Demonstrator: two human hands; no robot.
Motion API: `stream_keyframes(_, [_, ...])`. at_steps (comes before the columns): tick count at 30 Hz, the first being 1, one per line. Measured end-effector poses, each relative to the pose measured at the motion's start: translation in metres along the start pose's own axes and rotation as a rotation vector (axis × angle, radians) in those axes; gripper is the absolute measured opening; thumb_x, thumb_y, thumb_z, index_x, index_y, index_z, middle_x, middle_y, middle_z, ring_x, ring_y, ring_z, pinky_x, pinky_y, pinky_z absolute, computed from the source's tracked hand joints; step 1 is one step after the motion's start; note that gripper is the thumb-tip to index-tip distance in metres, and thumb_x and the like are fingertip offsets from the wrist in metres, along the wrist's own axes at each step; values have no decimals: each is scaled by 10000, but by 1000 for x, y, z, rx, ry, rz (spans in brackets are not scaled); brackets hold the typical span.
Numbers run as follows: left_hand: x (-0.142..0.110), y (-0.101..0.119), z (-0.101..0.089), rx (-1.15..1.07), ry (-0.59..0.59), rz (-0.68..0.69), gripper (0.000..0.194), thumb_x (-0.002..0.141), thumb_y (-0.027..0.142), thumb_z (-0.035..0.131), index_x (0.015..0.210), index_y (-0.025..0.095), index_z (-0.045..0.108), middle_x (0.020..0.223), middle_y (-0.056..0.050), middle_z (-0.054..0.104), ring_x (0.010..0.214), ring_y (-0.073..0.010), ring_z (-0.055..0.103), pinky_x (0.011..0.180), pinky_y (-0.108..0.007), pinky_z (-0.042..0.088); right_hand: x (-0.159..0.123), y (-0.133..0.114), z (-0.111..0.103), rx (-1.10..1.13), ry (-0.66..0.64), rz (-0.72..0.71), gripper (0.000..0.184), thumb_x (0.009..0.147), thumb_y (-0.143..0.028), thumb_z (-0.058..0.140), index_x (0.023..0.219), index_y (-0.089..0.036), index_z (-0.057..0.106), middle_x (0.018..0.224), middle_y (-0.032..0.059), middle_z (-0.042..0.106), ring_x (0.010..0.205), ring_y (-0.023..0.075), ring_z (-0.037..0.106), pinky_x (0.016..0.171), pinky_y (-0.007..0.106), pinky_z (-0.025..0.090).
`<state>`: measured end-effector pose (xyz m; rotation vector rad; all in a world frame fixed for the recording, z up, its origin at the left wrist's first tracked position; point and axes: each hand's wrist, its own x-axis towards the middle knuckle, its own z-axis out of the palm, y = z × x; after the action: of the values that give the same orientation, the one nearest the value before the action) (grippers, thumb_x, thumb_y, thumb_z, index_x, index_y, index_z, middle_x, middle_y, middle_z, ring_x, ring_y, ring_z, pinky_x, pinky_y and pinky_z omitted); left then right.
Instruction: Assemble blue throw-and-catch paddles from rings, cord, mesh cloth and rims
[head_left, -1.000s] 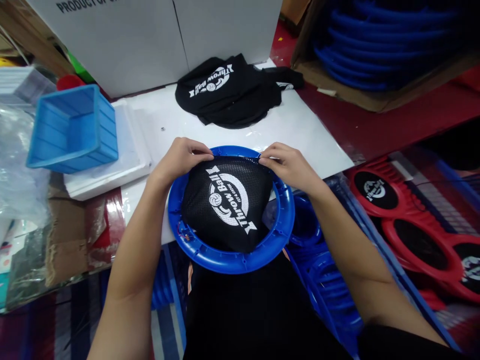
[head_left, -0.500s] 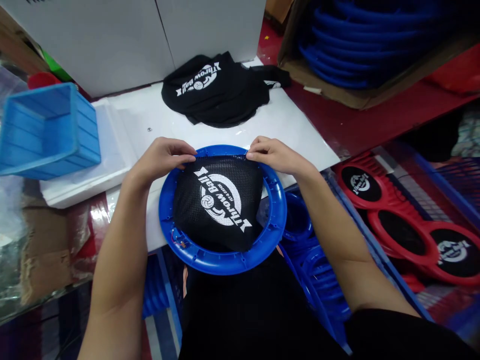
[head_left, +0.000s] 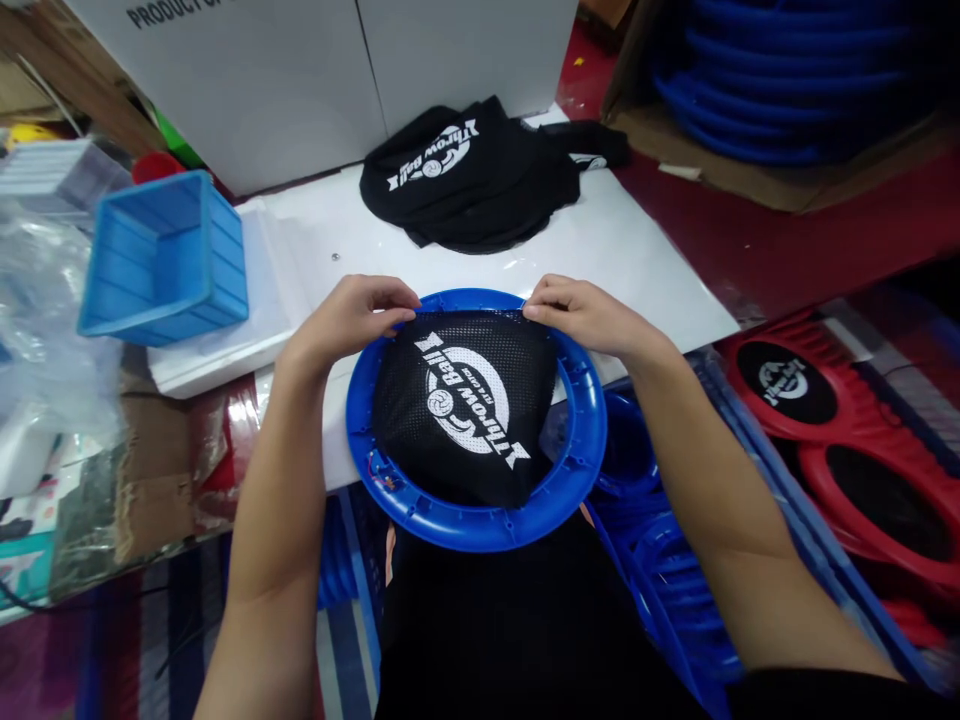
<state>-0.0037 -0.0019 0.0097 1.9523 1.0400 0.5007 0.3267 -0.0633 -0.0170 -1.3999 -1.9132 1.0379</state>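
A blue plastic ring (head_left: pixel 480 532) lies at the table's near edge, partly over my lap. Across its opening rests a black mesh cloth (head_left: pixel 405 440) with white "Throw Ball" print. My left hand (head_left: pixel 360 312) pinches the cloth's upper left edge against the ring's far rim. At the upper right edge, my right hand (head_left: pixel 581 310) pinches the same cloth between thumb and fingers. The cloth's lower right edge hangs loose inside the ring, leaving a gap there. Small wires and a component (head_left: pixel 384 475) show on the ring's lower left.
A pile of black printed cloths (head_left: pixel 480 190) lies on the white table (head_left: pixel 675 270) before a large white box (head_left: pixel 285 90). At left stands a blue bin (head_left: pixel 165 270). Blue rings (head_left: pixel 795 80) fill a carton at upper right; red printed discs (head_left: pixel 870 500) lie in a crate at right.
The view has swung left, so everything appears shifted to the right. Both hands keep their pinch on the mesh cloth, and the ring stays in nearly the same place.
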Motion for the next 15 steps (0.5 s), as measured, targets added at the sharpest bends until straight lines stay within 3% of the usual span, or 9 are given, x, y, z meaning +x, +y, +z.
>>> stream_keyframes(15, [6,-3,-2,-27,-55,-15,139,835,264,711,912,179,790,878,-60,779,778,-159,718,670,-275,617,-2,4,2,-20,-1,-25,280,969,-483,601,850,-248,696,962,66,604,918,247,601,927,469,495])
